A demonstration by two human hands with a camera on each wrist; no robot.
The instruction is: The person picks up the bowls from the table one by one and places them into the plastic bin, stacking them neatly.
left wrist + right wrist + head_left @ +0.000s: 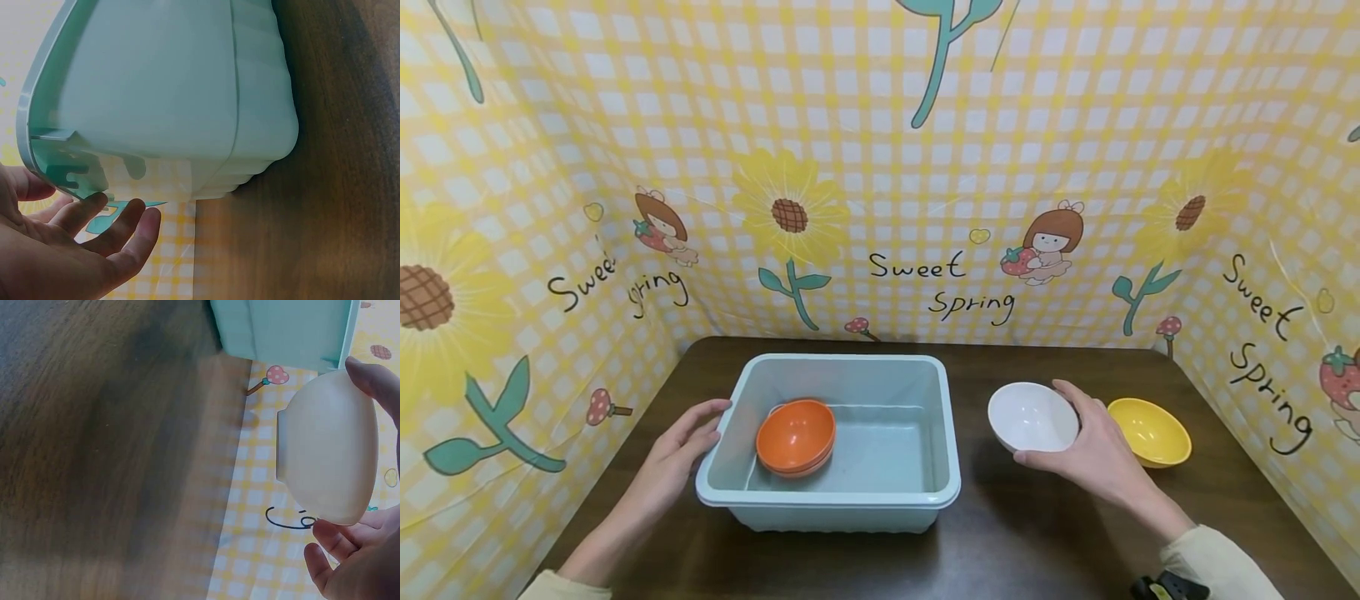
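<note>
My right hand [1095, 446] grips a white bowl [1032, 417] by its rim, thumb on the near side and fingers on the far side. In the right wrist view the bowl [331, 450] is raised above the table, its foot ring facing down. My left hand [677, 454] rests its fingertips against the outside of the left rim of a pale blue-green plastic basin [829, 500]. The left wrist view shows those fingers [128, 228] loosely bent beside the basin wall. Inside the basin, on its left side, sits an orange bowl [796, 435] stacked on another.
A yellow bowl [1150, 433] stands on the dark wooden table [1015, 542], just right of my right hand. Yellow checked cloth [902, 208] with printed flowers hangs along the back and both sides of the table. Bare wood lies between the basin and the white bowl.
</note>
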